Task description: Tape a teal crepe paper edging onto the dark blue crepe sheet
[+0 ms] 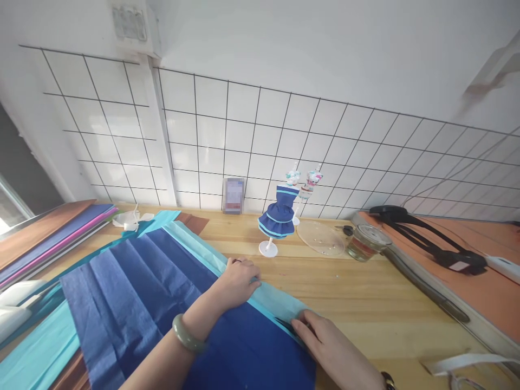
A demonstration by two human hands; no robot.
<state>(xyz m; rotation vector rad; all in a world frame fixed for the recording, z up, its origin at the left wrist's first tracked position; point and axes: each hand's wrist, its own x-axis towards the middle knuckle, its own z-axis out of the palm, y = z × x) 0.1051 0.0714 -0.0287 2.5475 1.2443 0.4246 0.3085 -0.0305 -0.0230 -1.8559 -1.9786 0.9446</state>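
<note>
A large dark blue sheet (142, 292) with folds lies over the wooden table, a light blue strip (199, 244) running along its far edge. My left hand (240, 279), with a green bangle on the wrist, rests on this strip near its middle, fingers curled. Farther right along the strip is my right hand (312, 330), its thumb and fingers closed at the edge around something dark that is mostly hidden. Beyond my hands stands a small dress form in a dark blue ruffled dress (278, 214) with light blue trim.
Stacked coloured sheets (49, 238) lie at the left. Behind stand a small framed card (233, 196) and two more little forms. A clear round plate (320, 238), a glass jar (368, 241) and a black handled object (430, 238) are at the right.
</note>
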